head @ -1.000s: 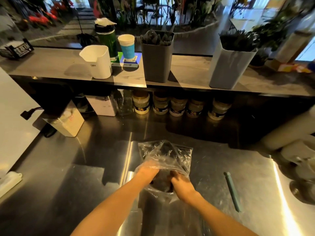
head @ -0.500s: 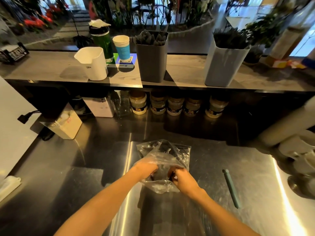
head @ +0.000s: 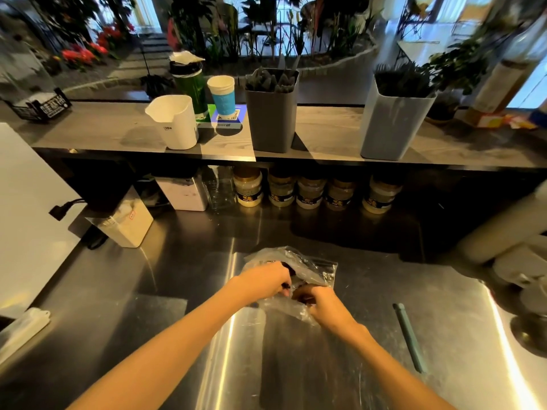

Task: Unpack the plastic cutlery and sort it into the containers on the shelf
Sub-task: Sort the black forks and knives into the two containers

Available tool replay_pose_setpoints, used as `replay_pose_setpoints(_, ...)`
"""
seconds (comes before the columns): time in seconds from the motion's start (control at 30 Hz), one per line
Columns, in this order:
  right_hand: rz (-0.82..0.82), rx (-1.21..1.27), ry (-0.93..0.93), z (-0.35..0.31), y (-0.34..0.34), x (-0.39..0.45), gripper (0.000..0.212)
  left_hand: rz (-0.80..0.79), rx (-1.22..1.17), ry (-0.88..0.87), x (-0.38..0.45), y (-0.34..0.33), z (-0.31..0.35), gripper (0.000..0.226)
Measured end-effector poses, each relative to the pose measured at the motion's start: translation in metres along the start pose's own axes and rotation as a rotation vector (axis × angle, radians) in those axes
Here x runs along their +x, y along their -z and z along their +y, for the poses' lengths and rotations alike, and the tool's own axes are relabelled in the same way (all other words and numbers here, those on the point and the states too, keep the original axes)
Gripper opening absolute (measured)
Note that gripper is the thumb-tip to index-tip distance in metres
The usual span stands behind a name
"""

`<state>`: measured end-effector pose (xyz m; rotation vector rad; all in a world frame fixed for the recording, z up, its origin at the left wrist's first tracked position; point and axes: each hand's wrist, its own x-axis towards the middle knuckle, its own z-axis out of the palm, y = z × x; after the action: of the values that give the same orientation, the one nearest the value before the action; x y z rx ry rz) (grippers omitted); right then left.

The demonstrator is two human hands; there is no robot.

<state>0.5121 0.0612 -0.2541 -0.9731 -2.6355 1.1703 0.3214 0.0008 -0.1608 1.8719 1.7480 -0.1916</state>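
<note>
A clear plastic bag (head: 307,269) holding dark cutlery lies on the steel counter (head: 148,306) in front of me. My left hand (head: 265,281) grips the bag's left side near its mouth, fingers curled into the plastic. My right hand (head: 322,303) grips the bag's near right edge. The cutlery inside is mostly hidden by my hands and the crumpled plastic. On the shelf (head: 325,137) above stand a dark grey container (head: 270,113) and a light grey container (head: 392,122), both filled with dark cutlery.
A white jug (head: 174,122), green bottle (head: 191,84) and blue paper cup (head: 223,94) stand left on the shelf. Several jars (head: 307,190) line up under it. A teal bag clip (head: 410,337) lies right of the bag. A white box (head: 127,223) sits at left.
Both hands shifted on the bag and now pull its mouth closer together; the bag looks flatter and more crumpled. The view has tilted slightly downward.
</note>
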Motion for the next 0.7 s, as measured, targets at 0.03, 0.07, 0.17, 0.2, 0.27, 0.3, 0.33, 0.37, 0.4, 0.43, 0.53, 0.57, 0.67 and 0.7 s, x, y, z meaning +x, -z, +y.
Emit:
replay_pose_setpoints(0.03, 0.024, 0.035, -0.022, -0.002, 0.004, 0.0, 0.027, -0.003, -0.007, 0.004, -0.001, 0.002, 0.004, 0.02)
replay_pose_setpoints(0.07, 0.034, 0.04, -0.037, -0.003, 0.008, -0.001, 0.024, 0.011, -0.027, -0.01, -0.004, 0.004, 0.009, 0.022)
replay_pose_setpoints(0.17, 0.018, -0.055, -0.021, -0.002, 0.015, -0.003, 0.021, 0.143, -0.208, -0.012, -0.018, 0.014, 0.017, 0.019)
replay_pose_setpoints(0.2, -0.001, -0.122, 0.015, -0.004, 0.016, -0.003, 0.02, 0.191, -0.283, 0.004, -0.022, 0.016, 0.017, 0.02)
replay_pose_setpoints(0.27, -0.066, -0.174, 0.091, -0.007, 0.016, -0.002, 0.018, 0.229, -0.336, 0.02, -0.029, 0.02, 0.014, 0.02)
replay_pose_setpoints(0.3, -0.094, -0.153, 0.094, -0.008, 0.015, -0.002, 0.017, 0.202, -0.294, 0.018, -0.032, 0.021, 0.011, 0.019)
replay_pose_setpoints(0.33, -0.092, -0.134, 0.076, -0.008, 0.014, -0.001, 0.016, 0.152, -0.247, 0.012, -0.035, 0.021, 0.01, 0.019)
replay_pose_setpoints(0.37, -0.062, -0.122, 0.044, -0.008, 0.014, -0.001, 0.016, 0.083, -0.22, 0.007, -0.039, 0.019, 0.009, 0.019)
replay_pose_setpoints(0.4, -0.018, -0.118, 0.002, -0.006, 0.013, 0.0, 0.016, 0.018, -0.224, 0.002, -0.042, 0.016, 0.007, 0.02)
replay_pose_setpoints(0.43, 0.018, -0.111, -0.038, -0.006, 0.014, 0.001, 0.018, -0.028, -0.255, 0.005, -0.044, 0.011, 0.004, 0.02)
replay_pose_setpoints(0.53, 0.097, -0.019, -0.013, -0.018, 0.021, 0.0, 0.015, 0.079, -0.474, 0.05, -0.049, 0.004, 0.001, 0.017)
replay_pose_setpoints(0.57, 0.126, 0.046, 0.003, -0.027, 0.024, -0.003, 0.012, 0.184, -0.568, 0.069, -0.05, 0.005, 0.001, 0.017)
replay_pose_setpoints(0.67, 0.267, 0.278, -0.053, -0.05, 0.038, -0.013, 0.007, 0.476, -0.781, 0.102, -0.059, 0.017, -0.001, 0.014)
replay_pose_setpoints(0.7, 0.316, 0.343, -0.084, -0.054, 0.043, -0.016, 0.008, 0.536, -0.875, 0.103, -0.064, 0.02, -0.002, 0.015)
